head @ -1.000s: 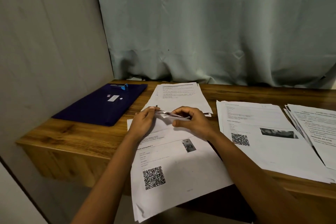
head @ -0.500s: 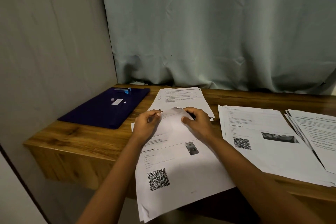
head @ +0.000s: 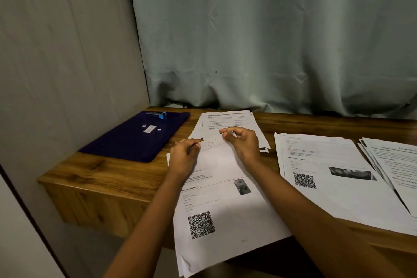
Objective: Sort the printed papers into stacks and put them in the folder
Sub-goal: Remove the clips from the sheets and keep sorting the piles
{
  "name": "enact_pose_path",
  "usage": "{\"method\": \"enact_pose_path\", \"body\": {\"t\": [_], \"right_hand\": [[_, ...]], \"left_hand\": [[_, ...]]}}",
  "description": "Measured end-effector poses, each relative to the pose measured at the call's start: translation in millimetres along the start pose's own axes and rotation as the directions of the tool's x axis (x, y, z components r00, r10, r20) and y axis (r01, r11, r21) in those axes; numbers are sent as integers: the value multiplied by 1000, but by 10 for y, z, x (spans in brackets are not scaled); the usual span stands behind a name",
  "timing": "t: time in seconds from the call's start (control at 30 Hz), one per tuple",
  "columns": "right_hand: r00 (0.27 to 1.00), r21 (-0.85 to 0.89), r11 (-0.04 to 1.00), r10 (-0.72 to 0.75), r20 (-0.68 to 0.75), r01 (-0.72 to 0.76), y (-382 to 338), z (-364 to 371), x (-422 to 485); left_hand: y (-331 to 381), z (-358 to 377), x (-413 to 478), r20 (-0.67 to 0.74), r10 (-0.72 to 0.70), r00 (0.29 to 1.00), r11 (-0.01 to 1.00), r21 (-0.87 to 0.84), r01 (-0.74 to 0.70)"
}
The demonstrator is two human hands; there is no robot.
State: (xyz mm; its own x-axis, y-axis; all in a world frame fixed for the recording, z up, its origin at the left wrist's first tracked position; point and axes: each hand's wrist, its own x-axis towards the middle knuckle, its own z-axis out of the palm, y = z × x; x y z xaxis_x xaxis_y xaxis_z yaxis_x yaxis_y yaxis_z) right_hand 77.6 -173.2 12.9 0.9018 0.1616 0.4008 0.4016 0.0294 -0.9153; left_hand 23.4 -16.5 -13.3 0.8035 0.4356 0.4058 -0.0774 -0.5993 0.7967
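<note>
Both hands are up over the middle of the wooden table (head: 101, 169), working the same piece. The left hand (head: 184, 156) has thumb and fingers curled, pinching the left end of a narrow paper strip (head: 213, 142). The right hand (head: 242, 144) pinches the strip's right end between thumb and forefinger, its other fingers curled loosely behind. The strip runs tilted between them, right end higher, with a faint mark on its face. Whether it is a loose slip or the turned-up top edge of the sheet below, I cannot tell.

Under the hands lies the near stack (head: 225, 210), its top page showing a QR code and a small photo, its lower edge hanging over the table's front. Just beyond the fingers sits the far stack (head: 228, 119), text side up. To the right is a third stack (head: 338, 198) with its own QR code and a dark picture, and at the frame's right edge a fourth stack (head: 397, 160), fanned and overlapping it.

The dark blue folder (head: 135, 140) lies flat and closed at the table's left corner, a blue clip (head: 161, 115) at its far edge, apart from all 4 stacks. A pale curtain (head: 270, 40) hangs behind
</note>
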Motion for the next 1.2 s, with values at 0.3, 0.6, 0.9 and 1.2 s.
{"method": "enact_pose_path", "body": {"t": [0.3,0.6,0.9,1.2], "right_hand": [[999,134,991,-10,-49,17,-294,-195,106],[993,304,953,25,-115,11,-877,-347,358],[984,361,919,-118,-134,159,-1549,-406,495],[980,329,926,-153,-128,187,-1482,-423,435]], "left_hand": [[-30,-297,-2,-322,-63,945,996,46,82],[559,-817,67,93,-9,996,744,-664,69],[1206,-1099,288,-19,264,964,661,-725,-195],[1174,-1139,255,62,318,946,634,-756,-164]]}}
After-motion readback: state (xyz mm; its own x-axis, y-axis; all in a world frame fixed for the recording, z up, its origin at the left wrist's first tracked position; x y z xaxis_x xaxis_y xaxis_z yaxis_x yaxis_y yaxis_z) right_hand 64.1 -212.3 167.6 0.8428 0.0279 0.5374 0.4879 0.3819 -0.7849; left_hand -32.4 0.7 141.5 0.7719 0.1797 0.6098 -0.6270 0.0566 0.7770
